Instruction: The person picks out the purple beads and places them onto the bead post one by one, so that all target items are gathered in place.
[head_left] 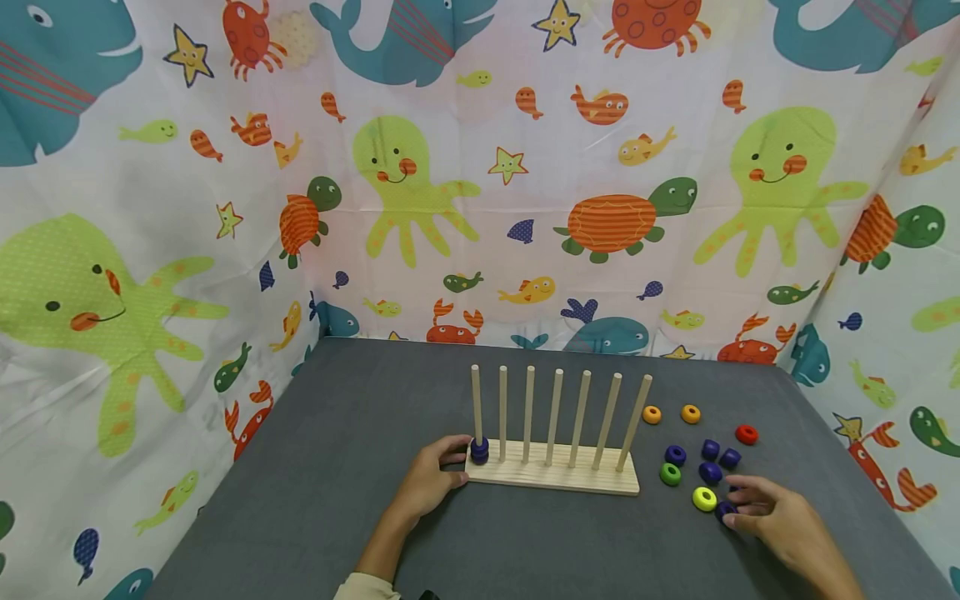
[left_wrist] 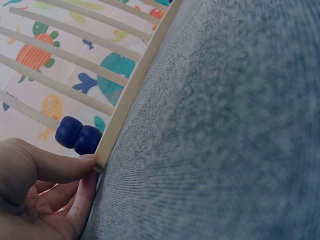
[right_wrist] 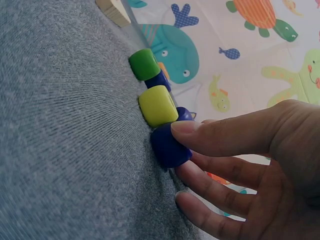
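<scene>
- The relation that counts is between the dark blue bead (head_left: 725, 511) at the right hand (head_left: 780, 521) and the leftmost peg (head_left: 476, 404) of the wooden pegboard (head_left: 555, 479): the bead lies well to the right of that peg and nearer the person, with the board's whole length between them.
- The pegboard's long axis runs left to right, its right end slightly nearer the person; its seven pegs stand up in a row, and the leftmost carries two stacked blue beads (head_left: 479, 451).
- The right hand is much the nearer to the loose beads; the left hand (head_left: 431, 477) is beside the loaded peg.
- The right hand pinches the dark blue bead, thumb on one side and fingertips on the other; the bead seems to rest on the grey surface (head_left: 337, 500), though the right wrist view does not settle whether any gap lies beneath it.
- The right hand reaches in from the lower right, fingers pointing left, its lower fingers loosely bent apart from the bead.
- The left hand grips the left end of the base between thumb and fingers, the forearm slanting up from the bottom edge.
- A yellow bead (head_left: 704, 499) sits just beside the pinched one, on its left; a green bead (head_left: 671, 474) lies farther left, toward the board.
</scene>
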